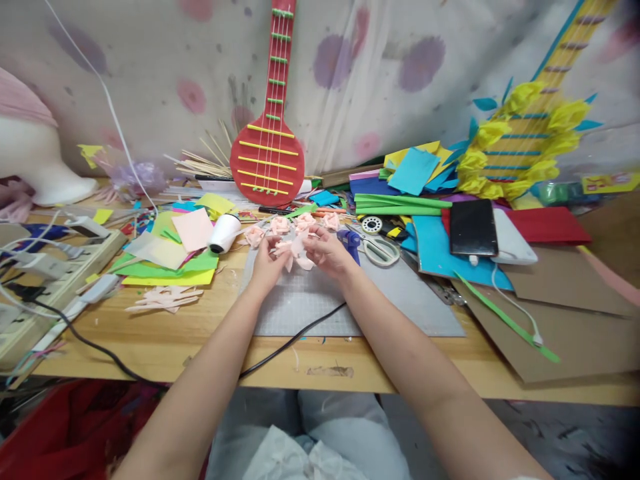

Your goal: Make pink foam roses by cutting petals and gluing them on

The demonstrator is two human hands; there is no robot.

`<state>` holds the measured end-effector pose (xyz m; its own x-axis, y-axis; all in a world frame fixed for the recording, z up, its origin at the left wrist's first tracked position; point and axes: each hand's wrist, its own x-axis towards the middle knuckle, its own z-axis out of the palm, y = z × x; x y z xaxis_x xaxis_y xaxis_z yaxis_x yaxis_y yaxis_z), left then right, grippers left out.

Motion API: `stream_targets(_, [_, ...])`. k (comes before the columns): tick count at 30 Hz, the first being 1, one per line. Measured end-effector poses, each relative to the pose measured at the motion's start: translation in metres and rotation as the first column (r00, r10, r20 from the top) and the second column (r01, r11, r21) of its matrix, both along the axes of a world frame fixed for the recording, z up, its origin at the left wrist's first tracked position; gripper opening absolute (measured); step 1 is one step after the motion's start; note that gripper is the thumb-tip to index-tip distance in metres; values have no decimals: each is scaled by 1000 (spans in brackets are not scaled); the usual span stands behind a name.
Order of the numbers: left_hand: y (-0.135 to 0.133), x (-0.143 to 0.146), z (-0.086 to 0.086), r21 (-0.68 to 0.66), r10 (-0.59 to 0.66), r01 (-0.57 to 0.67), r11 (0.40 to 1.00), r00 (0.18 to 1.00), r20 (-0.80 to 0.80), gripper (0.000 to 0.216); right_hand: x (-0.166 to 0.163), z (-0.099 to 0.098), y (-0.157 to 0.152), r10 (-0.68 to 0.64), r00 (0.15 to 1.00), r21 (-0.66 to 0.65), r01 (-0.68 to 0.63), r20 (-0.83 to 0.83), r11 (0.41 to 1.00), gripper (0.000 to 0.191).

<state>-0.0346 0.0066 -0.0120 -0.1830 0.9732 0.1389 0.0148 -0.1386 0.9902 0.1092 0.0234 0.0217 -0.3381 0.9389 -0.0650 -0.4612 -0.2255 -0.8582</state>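
Above the grey cutting mat (pixel 400 300), my left hand (pixel 269 265) pinches a partly formed pale pink paper flower (pixel 283 249). My right hand (pixel 327 252) is closed on a pale pink paper petal (pixel 299 245) held against that flower. Fingers cover part of both pieces. Behind my hands, several finished pink paper roses (pixel 280 225) sit in a row at the mat's far edge. A blue glue gun (pixel 350 241) lies just right of my right hand, with scissors (pixel 381 252) beside it.
A red paper lute (pixel 267 163) leans at the back; a yellow one (pixel 520 143) stands right. Paper sheets (pixel 193 230), pink strips (pixel 165 298) and a power strip (pixel 65 293) lie left. A phone (pixel 473 228) and cardboard (pixel 575 333) lie right. A black cord (pixel 295 339) crosses the mat.
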Motion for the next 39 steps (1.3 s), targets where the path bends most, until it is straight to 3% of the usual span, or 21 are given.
stream_targets(4, [-7,0,6,-148,-205,277,949,903,377,38,5,5,-3,100,993,24,-102,61,995,44])
stream_targets(8, [-5,-3,2,-168,-272,389,906,838,473,28,5,6,-2,112,978,55,-124,174,991,40])
stream_targets(17, [-5,-3,-1,-193,-297,342,920,927,229,52,2,3,2,70,924,91,-112,377,990,41])
stream_targets(25, [-4,1,3,-152,-324,338,929,939,113,52,1,0,2,60,912,100,-110,405,989,39])
stream_targets(39, [-12,1,11,-172,-332,346,922,937,106,45,-3,-9,7,-20,916,202,-67,400,977,39])
